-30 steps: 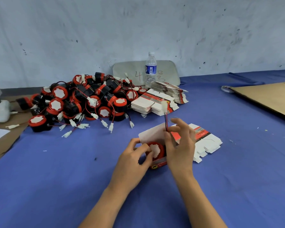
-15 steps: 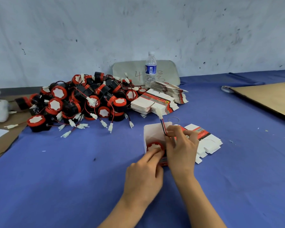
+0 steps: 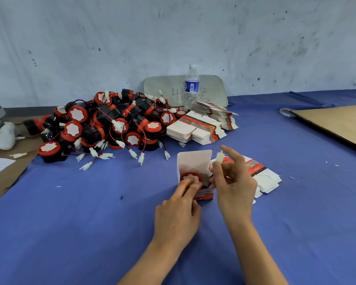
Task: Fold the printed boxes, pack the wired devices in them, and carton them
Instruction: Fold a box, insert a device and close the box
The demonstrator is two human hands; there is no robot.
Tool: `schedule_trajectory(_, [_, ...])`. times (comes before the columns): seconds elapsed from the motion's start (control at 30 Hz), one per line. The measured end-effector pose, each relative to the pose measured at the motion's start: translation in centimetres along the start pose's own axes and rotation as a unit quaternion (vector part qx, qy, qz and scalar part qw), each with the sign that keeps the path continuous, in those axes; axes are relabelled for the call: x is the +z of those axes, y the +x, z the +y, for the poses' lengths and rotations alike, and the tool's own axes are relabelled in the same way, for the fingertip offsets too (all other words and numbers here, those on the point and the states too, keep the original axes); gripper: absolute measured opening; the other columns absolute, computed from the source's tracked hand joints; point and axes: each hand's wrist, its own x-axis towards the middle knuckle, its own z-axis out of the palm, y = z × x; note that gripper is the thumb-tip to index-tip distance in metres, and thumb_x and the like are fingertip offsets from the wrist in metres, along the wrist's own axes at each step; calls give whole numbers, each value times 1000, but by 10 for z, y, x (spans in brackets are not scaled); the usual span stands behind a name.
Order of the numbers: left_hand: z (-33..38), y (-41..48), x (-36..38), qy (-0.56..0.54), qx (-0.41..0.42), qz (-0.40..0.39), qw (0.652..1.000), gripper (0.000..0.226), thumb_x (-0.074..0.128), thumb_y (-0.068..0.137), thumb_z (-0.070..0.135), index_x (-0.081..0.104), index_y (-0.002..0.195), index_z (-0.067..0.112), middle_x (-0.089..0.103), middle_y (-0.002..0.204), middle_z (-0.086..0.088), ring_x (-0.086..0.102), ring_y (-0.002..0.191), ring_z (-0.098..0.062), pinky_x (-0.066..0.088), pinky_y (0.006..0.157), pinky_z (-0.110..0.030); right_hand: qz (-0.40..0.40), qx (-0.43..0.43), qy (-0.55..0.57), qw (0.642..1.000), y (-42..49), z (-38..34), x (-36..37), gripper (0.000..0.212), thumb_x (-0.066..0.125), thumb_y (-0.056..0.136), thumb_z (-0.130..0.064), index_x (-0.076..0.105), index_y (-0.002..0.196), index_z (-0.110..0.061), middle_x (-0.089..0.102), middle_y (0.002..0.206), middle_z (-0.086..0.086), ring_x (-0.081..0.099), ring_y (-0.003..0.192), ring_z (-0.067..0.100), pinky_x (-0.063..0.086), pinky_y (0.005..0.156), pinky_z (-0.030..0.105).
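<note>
Moved: connector [image 3: 219, 157] was swung right of one open box [image 3: 193, 161].
Left hand [image 3: 177, 212]: fingers were pressed on one device [image 3: 190, 177] inside.
Right hand [image 3: 234, 182]: connector was pinched.

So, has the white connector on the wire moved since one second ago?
Yes. The white connector, pinched by the right hand, has come lower and slightly right, farther from the water bottle.

Blue table [image 3: 90, 223], device pile [image 3: 111, 124], flat boxes [image 3: 195, 130], bottle [image 3: 191, 85]
</note>
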Motion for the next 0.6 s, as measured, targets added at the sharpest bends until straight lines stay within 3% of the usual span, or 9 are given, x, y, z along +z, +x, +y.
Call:
schedule_trajectory(0.13, [0,0,1,-10,4,0,1000,47,44,95,29,39,139,45,20,150,34,61,104,-13,52,78,-32,-29,47,17,998,2,6,2,41,64,91,-9,39,93,-42,67,72,-1,68,65,11,55,65,27])
schedule_trajectory(0.23, [-1,1,1,-14,4,0,1000,46,45,95,29,39,139,45,21,149,33,61,101,-14,51,78,-31,-33,29,-36,998,1,10,4,41,67,89,-8,39,89,-39,62,73,-10,62,67,3,47,60,11])
schedule_trajectory(0.3, [-1,0,2,-13,4,-2,1000,46,46,95,29,40,138,44,22,149,33,62,97,-14,51,78,-31,-29,2,-86,996,0,11,5,36,68,87,-9,44,91,-35,56,71,-12,56,65,7,41,58,9])
schedule_trajectory(0.37, [-1,0,1,-11,3,-2,1000,46,45,95,29,39,139,44,22,149,33,62,97,-13,51,78,-31,-27,-31,-126,991,1,13,3,20,68,88,-6,56,92,-21,57,72,-6,51,63,10,37,59,12])
schedule_trajectory(0.43, [-1,0,1,-5,0,-9,1000,47,44,96,30,37,140,44,19,150,34,62,99,-13,52,78,-31,-37,-69,-172,982,4,13,-2,9,67,88,-3,65,92,-11,65,80,1,55,70,20,42,61,27])
schedule_trajectory(0.6, [-1,-1,2,3,-10,-42,999,53,43,95,32,27,144,44,8,155,33,60,106,-14,51,78,-31,-110,-125,-284,944,4,0,-8,8,64,91,-8,70,95,-11,71,91,4,60,88,30,51,58,40])
